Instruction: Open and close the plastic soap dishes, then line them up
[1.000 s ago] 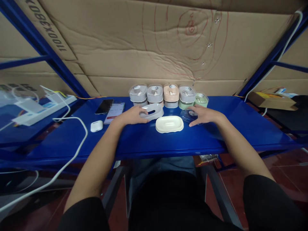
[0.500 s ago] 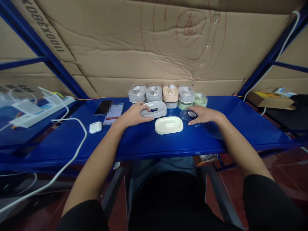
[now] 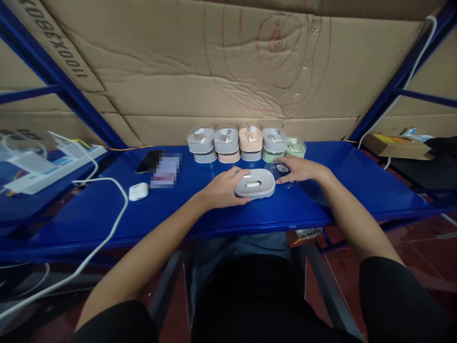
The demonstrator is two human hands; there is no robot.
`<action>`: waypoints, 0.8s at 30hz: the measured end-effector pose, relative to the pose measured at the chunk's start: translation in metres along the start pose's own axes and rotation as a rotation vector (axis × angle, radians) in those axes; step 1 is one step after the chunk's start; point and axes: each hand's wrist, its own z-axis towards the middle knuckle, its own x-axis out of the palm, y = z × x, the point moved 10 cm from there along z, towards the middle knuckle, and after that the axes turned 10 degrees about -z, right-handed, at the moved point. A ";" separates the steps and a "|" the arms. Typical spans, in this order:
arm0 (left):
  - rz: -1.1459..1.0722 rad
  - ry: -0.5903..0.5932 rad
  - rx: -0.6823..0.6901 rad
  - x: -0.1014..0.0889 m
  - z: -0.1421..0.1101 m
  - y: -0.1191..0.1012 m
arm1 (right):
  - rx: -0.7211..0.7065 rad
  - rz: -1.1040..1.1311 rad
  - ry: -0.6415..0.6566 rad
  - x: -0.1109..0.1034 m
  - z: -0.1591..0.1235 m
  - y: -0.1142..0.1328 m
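Observation:
My left hand (image 3: 228, 187) grips the left end of a grey oval dish (image 3: 263, 191) with a slot in its middle. The dish sits over the cream oval base, and only a cream strip (image 3: 253, 184) of it shows through the slot. To the right, my right hand (image 3: 296, 169) has its thumb and fingers around a clear plastic lid (image 3: 273, 169) with a round sticker. The lid rests low at the blue table top, partly hidden by that hand.
Behind my hands stand several stacked lidded boxes in grey (image 3: 226, 138), peach (image 3: 250, 138) and green (image 3: 294, 146). A phone (image 3: 166, 170), a dark phone (image 3: 150, 161) and a white earphone case (image 3: 138, 191) lie left. A white cable (image 3: 119, 214) crosses the table's left side.
My left hand has carried the grey dish right and toward me, onto the cream base, which is now mostly covered. My right hand stays at the clear lid.

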 end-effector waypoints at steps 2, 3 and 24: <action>-0.003 -0.030 -0.042 -0.004 0.001 0.003 | 0.004 0.000 -0.004 -0.002 0.000 0.001; -0.013 -0.040 -0.064 -0.005 0.002 0.006 | 0.005 -0.002 -0.002 -0.003 -0.001 0.002; 0.069 -0.129 -0.255 -0.008 0.000 0.007 | 0.080 -0.031 -0.036 -0.018 -0.008 0.002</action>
